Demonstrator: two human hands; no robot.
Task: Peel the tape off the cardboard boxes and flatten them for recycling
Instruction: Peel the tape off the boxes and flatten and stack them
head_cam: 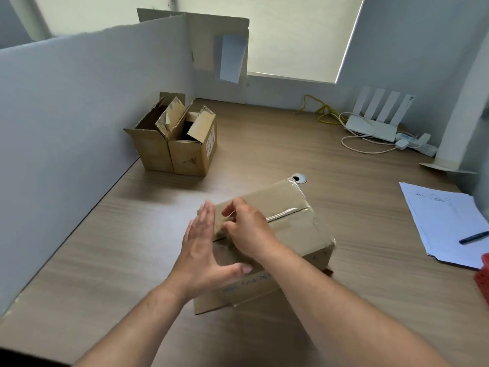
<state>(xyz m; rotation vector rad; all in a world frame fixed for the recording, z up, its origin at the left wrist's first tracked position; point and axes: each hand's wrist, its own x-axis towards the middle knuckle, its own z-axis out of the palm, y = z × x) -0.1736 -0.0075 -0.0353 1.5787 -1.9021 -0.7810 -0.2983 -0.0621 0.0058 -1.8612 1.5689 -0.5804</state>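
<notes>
Cardboard box [304, 231]: left hand [203, 250] braces it, fingers straight; right hand [250, 231] pinches the tape [289, 211] end; next, peel along the seam.

I see a white router [370, 124] at upper right, a yellow cable [325, 110] beside it, and papers [439, 221] with a pen [473, 237] at the right edge.
</notes>
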